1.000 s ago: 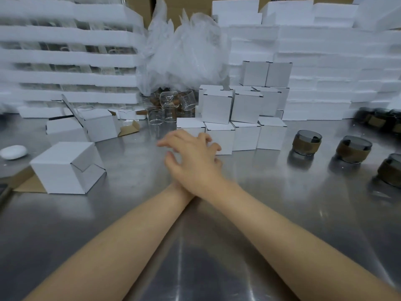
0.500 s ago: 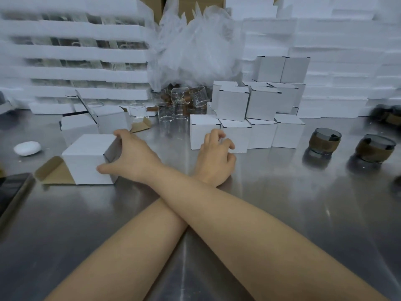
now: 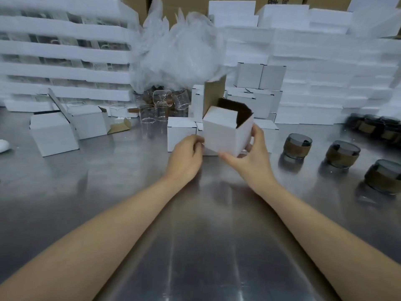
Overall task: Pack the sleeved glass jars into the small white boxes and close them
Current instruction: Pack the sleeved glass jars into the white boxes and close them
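Note:
A small white box (image 3: 224,132) is held above the steel table (image 3: 195,235) at the centre, its top open and its brown-lined lid flap standing up. My right hand (image 3: 249,157) grips its right side and bottom corner. My left hand (image 3: 186,157) touches its lower left edge with curled fingers. Three sleeved glass jars with dark lids stand to the right: the nearest to the box (image 3: 297,146), a second (image 3: 342,154) and a third (image 3: 384,177). The box looks empty inside.
Closed white boxes (image 3: 260,92) are stacked behind the held box. Open boxes (image 3: 54,135) lie at the left. Bare glass jars (image 3: 161,105) and a plastic bag (image 3: 180,53) sit at the back. White foam trays (image 3: 65,51) wall the rear.
My right hand has carried the box from the left side of the table to the centre and turned it upright. My arms have uncrossed, and my left hand has come up to the box.

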`<state>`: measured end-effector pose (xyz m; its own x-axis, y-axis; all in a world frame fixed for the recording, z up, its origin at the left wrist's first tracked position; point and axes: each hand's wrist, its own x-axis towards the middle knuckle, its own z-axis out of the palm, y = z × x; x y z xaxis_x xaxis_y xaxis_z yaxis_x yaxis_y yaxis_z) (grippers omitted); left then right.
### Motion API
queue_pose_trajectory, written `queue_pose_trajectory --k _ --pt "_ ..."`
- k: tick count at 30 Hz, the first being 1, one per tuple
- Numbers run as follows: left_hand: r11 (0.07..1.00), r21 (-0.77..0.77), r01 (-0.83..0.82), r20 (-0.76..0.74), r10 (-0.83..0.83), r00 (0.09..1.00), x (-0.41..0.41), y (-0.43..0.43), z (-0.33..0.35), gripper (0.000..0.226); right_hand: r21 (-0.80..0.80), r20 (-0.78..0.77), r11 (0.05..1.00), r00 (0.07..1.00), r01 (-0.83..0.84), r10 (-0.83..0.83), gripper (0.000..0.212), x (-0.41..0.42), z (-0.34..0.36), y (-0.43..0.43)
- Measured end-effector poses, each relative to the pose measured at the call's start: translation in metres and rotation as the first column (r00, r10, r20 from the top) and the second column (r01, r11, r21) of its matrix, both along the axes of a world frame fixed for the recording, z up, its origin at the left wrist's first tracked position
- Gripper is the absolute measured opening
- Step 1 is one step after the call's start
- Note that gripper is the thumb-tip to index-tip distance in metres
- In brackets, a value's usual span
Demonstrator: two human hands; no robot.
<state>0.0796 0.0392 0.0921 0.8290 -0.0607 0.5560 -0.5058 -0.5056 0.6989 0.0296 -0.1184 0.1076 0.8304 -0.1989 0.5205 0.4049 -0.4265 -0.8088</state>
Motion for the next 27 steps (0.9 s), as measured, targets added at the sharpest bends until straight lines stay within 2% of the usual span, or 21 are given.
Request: queue_pose_trajectory --k 2,4,6,9,12,15,17,19,22,27 --pt "0.999 -0.047 0.017 0.048 -0.015 0.999 -0.005 0.000 0.001 0.026 0.016 -0.002 0.994 0.994 0.107 -0.107 0.096 0.008 -0.001 -0.002" --pt "0.993 -0.081 0.089 0.069 -0.084 0.994 -0.008 0.000 0.002 0.034 -0.028 -0.047 0.989 0.988 0.145 -0.146 0.101 0.013 -0.004 0.003" --pt "0.988 -0.044 0.148 0.047 -0.146 0.988 -0.011 0.000 0.003 0.053 -0.138 -0.071 0.981 0.986 0.138 -0.149 0.106 0.014 -0.010 0.005" --pt "0.990 0.032 0.136 -0.024 -0.135 0.991 -0.010 -0.002 0.004 0.075 -0.244 -0.058 0.961 0.987 0.134 -0.152 0.104 0.010 -0.012 0.003" --pt "0.991 -0.073 0.115 -0.078 -0.120 0.990 -0.007 -0.001 0.003 0.060 -0.224 -0.138 0.973 0.987 0.047 -0.079 0.077 0.006 -0.008 0.006" --pt "0.973 -0.165 0.163 -0.162 -0.190 0.968 -0.002 0.001 0.001 0.047 -0.001 -0.160 0.999 0.986 -0.035 0.034 0.040 0.005 -0.006 0.005" --pt "0.974 -0.122 0.190 -0.162 -0.208 0.965 -0.002 0.001 -0.002 0.052 0.108 -0.140 0.994 0.990 -0.019 0.035 0.028 0.007 -0.004 0.002" --pt "0.978 -0.020 0.206 -0.113 -0.207 0.972 -0.004 0.000 -0.004 0.061 0.153 -0.128 0.988 0.991 -0.012 0.031 0.028 0.008 -0.004 0.000" --pt "0.970 0.145 0.197 -0.005 -0.198 0.980 -0.007 0.000 -0.006 0.074 0.161 -0.110 0.987 0.994 0.017 0.001 0.029 0.011 -0.005 -0.003" --pt "0.932 0.302 0.200 0.066 -0.230 0.971 -0.009 0.002 -0.008 0.070 0.148 -0.060 0.986 0.996 0.071 -0.062 0.014 0.012 -0.003 -0.006"
